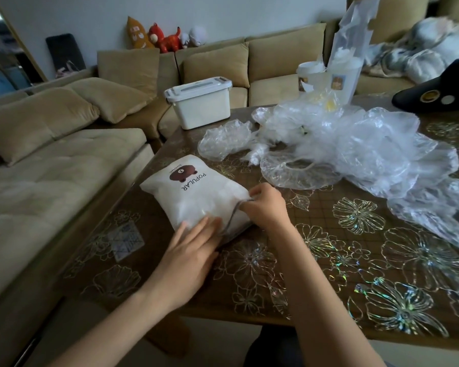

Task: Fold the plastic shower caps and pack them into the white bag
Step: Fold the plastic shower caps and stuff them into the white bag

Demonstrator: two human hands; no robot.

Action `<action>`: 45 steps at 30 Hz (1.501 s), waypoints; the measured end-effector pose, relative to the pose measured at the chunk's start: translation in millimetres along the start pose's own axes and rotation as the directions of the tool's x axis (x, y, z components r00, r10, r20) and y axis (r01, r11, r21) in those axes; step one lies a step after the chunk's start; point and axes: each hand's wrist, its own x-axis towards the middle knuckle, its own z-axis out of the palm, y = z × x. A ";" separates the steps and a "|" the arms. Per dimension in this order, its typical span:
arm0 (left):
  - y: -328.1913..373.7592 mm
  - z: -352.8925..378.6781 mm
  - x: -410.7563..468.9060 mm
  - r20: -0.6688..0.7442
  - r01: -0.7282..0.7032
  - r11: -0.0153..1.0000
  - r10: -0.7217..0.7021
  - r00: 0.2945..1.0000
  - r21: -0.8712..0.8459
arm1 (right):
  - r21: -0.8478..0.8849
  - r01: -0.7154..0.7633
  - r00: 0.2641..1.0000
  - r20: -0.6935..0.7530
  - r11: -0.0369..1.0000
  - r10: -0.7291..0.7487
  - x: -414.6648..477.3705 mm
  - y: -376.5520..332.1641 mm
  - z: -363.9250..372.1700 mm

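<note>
A white bag [194,190] with a brown bear print and the word POPULAR lies on the table's left part, bulging and full. My left hand [188,250] lies flat with straight fingers on the bag's near end. My right hand [265,205] pinches the bag's zip edge at its right side. A big heap of clear plastic shower caps [355,147] covers the table behind and to the right. One crumpled cap [223,140] sits apart, just beyond the bag.
The brown table [329,260] has a shiny flower pattern. A white lidded box [200,102] stands at the far left corner. Tall plastic packs [342,75] and a black object [440,94] stand at the back. A beige sofa [64,154] runs along the left.
</note>
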 end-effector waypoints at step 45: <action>-20.2 13.1 41.5 -0.359 -0.170 0.954 0.252 0.899 0.246 | -0.401 -0.230 0.953 -0.279 0.887 0.121 -74.2 54.4 -78.1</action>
